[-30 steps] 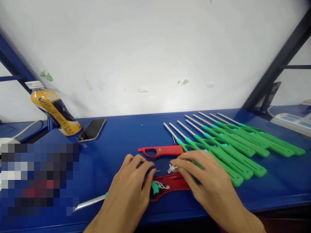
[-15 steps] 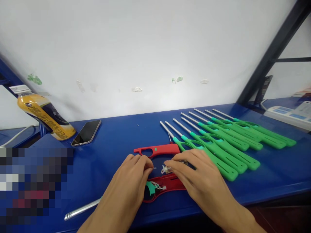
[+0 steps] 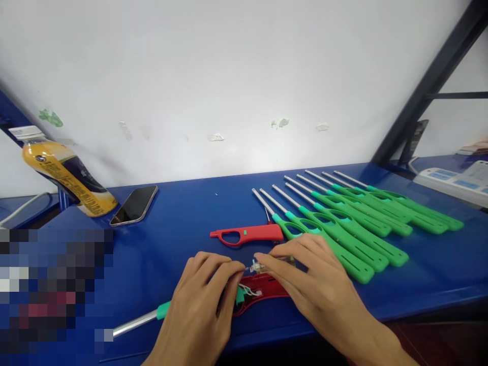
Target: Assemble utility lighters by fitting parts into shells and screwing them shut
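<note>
My right hand (image 3: 305, 269) is closed round a small clear lighter fuel tank (image 3: 285, 260), its pale valve (image 3: 256, 266) pointing left. My left hand (image 3: 209, 284) pinches a tiny thin pale piece whose tip shows right by the valve; whether they touch I cannot tell. Beneath both hands lies an opened red lighter half-shell (image 3: 267, 285), holding a green trigger (image 3: 240, 295) and white wires (image 3: 249, 290). Its metal barrel (image 3: 135, 324) extends left past a green collar (image 3: 163, 310). Just beyond the hands rests the other red half-shell (image 3: 263, 233).
Several green stick lighters (image 3: 366, 249) lie in a row on the right of the blue table (image 3: 183, 203). At the left are a phone (image 3: 134, 205) and a leaning yellow-labelled bottle (image 3: 72, 175). A white wall (image 3: 236, 76) closes the back; a power strip (image 3: 450, 182) is far right.
My left hand has moved right, bringing the thin pale piece up to the tank's valve. My right hand stays almost in place; the view has shifted slightly.
</note>
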`<state>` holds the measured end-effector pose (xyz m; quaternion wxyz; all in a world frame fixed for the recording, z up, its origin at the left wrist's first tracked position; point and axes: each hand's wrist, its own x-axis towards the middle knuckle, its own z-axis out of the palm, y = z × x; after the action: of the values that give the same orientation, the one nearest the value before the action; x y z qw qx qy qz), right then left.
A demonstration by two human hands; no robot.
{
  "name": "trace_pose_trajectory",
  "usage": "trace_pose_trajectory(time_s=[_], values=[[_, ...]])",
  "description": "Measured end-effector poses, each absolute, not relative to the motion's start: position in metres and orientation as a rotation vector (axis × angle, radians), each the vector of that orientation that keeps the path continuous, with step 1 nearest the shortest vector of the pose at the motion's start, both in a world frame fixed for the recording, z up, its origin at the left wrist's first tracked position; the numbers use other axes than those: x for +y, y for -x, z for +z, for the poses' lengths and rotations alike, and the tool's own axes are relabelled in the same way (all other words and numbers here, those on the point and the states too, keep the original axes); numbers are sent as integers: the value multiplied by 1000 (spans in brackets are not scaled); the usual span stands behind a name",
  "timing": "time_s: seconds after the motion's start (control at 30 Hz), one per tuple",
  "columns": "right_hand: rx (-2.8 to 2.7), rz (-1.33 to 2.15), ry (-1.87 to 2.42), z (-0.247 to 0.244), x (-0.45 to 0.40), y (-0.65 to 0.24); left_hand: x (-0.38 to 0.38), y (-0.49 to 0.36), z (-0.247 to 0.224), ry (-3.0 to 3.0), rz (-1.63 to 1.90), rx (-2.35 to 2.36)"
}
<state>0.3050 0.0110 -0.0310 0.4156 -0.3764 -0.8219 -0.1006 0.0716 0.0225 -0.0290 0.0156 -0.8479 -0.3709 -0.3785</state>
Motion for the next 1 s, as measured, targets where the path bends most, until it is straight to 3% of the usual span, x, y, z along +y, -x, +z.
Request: trace_pose_trajectory(time_s=[1.0], values=[[-2030,-261,840,-22,9,-301,21,-73,-27,2639,-1148,-1047]])
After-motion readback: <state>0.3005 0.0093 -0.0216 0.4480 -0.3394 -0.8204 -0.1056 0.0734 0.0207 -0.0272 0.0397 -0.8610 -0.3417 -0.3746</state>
